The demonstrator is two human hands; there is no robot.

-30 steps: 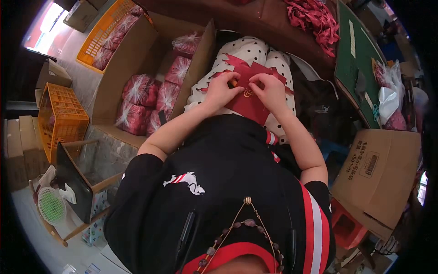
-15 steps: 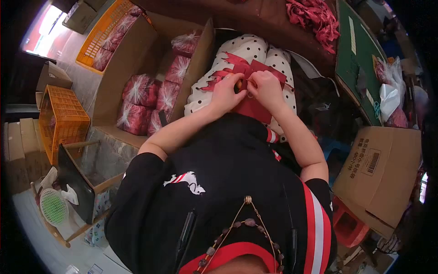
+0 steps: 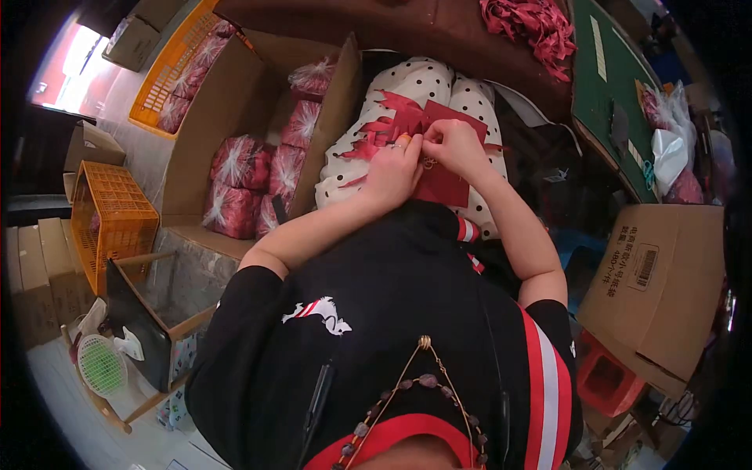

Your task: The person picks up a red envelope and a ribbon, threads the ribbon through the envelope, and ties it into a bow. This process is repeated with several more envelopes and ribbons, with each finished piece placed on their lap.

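Note:
A dark red card or packet lies on my lap over the white, black-dotted fabric. My left hand rests at its left edge, fingers bent together against the red ribbon pieces; a ring shows on one finger. My right hand pinches at the card's middle, its fingertips touching those of my left hand. Whatever sits between the right fingertips is too small to make out. Red ribbon ends fan out to the left of the card.
An open cardboard box with bagged red bundles stands at left, beside orange crates. Red ribbons lie on brown cloth above. A green board and another carton are at right.
My left hand has turned, its fingers now closed together near the right fingertips where they were spread around a gap before. The view has shifted slightly.

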